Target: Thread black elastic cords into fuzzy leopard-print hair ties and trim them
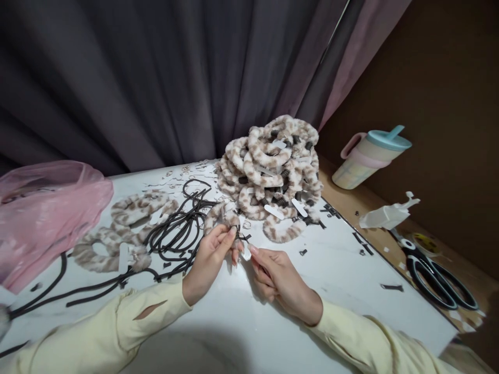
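Note:
My left hand point(210, 259) pinches the near end of a fluffy white-and-brown spotted strap point(213, 217), close to a dark piece at its end. The fingers of my right hand point(286, 283) are closed just to the right, by a small white tab point(246, 253) and a thin dark strip. Exactly what the right fingertips grip is too small to make out. Behind both hands rises a large pile of similar fluffy loops point(268, 150) with black cord wraps and white tabs. Left of my left hand lies a tangle of black cord point(175, 234).
More fluffy loops point(134, 208) lie at the left, beside a pink plastic bag point(58, 208). Metal rings and clips point(183, 171) are scattered at the back. On the right are a lidded tumbler point(362, 158), a white bottle point(385, 214), scissors point(432, 278) and black cord scraps point(362, 243).

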{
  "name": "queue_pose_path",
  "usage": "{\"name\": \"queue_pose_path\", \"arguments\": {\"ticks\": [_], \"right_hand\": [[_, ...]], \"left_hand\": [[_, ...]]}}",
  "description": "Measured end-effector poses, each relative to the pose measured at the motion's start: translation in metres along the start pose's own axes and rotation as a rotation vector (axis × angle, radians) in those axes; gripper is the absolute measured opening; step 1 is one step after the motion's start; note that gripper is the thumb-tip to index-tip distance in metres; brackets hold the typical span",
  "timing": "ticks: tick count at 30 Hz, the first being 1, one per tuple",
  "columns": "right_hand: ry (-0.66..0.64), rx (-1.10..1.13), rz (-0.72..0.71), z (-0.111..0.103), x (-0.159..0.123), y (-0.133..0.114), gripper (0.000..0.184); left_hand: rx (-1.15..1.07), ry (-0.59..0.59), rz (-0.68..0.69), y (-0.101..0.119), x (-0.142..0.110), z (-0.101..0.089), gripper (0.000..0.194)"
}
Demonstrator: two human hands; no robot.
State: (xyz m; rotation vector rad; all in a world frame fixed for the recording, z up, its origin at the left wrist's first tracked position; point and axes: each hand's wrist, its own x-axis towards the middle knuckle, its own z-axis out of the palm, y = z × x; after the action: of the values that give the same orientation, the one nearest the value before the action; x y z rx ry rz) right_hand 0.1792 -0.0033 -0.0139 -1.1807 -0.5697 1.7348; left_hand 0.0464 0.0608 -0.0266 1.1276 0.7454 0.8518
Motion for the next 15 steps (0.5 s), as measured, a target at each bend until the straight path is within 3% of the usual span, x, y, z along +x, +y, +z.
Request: {"name": "queue_pose_path", "arguments": {"ticks": [15], "right_hand": [[-0.079,0.053,0.037,-0.0020,0.0052,-0.0025,0.046]], "left_hand": [[0.104,-0.019,-0.026,0.0050,-0.0003,0.0017,0.027]]}}
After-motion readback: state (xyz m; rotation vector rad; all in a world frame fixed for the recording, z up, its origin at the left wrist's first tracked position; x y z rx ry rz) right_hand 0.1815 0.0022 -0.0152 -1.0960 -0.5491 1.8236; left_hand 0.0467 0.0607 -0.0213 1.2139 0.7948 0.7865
